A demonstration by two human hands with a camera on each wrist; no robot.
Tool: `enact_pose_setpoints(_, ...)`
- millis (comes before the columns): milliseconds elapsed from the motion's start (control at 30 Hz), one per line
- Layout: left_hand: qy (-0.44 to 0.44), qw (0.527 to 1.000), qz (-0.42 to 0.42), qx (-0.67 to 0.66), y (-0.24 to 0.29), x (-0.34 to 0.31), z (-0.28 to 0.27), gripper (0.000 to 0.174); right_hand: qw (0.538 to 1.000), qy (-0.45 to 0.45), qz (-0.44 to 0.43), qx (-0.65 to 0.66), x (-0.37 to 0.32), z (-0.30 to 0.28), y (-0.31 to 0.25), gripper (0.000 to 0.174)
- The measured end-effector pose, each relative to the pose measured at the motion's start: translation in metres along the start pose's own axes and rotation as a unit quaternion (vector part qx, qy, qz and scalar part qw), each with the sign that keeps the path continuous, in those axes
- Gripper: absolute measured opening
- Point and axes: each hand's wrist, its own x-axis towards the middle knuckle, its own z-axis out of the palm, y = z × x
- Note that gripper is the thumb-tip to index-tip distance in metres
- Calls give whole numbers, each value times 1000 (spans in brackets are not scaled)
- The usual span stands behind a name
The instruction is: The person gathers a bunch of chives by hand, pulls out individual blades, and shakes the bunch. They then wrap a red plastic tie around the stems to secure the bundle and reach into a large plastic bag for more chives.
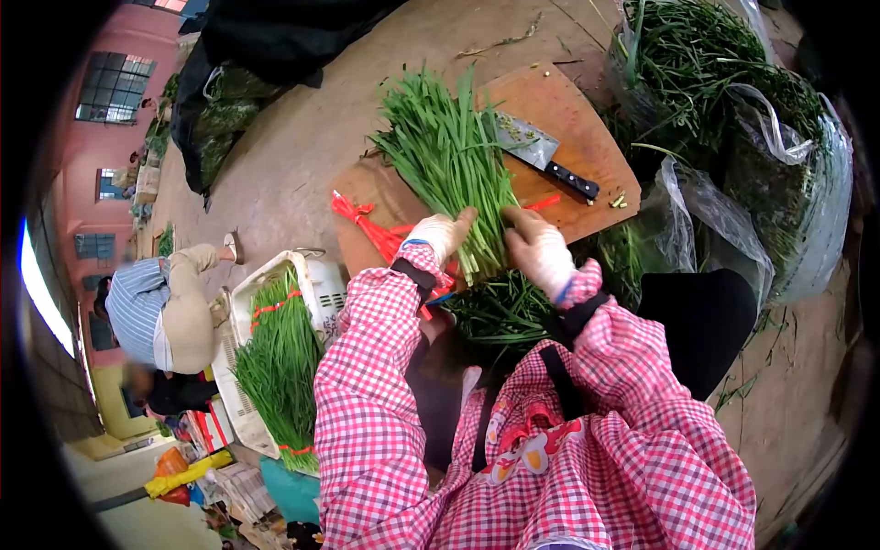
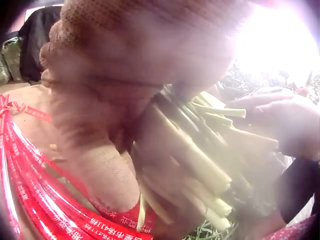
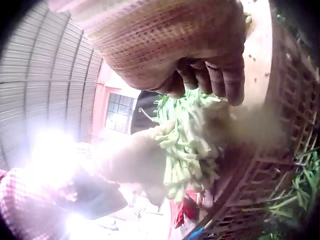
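A thick bunch of garlic chives lies on a wooden board, leaf tips pointing away and pale cut ends towards me. My gloved left hand grips its near left side, thumb along the stalks. My gloved right hand holds the right side near the cut ends, its fingers curled against the stalks in the right wrist view. A cleaver with a black handle lies on the board right of the bunch. Red printed ties lie beside my left hand.
On the left stands a white crate with tied chives. Plastic bags of greens stand at the right. Loose greens lie below the board. Another person bends over at far left, near a black cover.
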Motion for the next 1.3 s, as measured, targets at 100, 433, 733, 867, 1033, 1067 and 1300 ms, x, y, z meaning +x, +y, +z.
enact_pose_setpoints(100,34,999,-9,-1,-2,4,8,88,978,-85,-9,-188,9,26,-14,43)
enact_pose_setpoints(433,65,998,8,-25,-10,3,16,89,975,-206,7,-77,39,-59,-18,27)
enact_pose_setpoints(733,205,963,165,52,-25,20,52,31,899,-283,-332,-29,111,40,-79,25)
enact_pose_setpoints(867,134,983,-13,-124,-17,-16,35,59,858,-339,-330,-201,134,71,-38,25)
enact_pose_setpoints(1033,149,958,75,-232,-70,-6,40,74,863,-335,-335,-174,138,70,-24,26)
enact_pose_setpoints(1067,169,946,58,-271,-79,-14,39,71,861,-337,-338,-175,139,69,-25,25)
enact_pose_setpoints(1300,204,890,97,-396,-92,11,51,50,893,-318,-305,-93,144,38,-63,28)
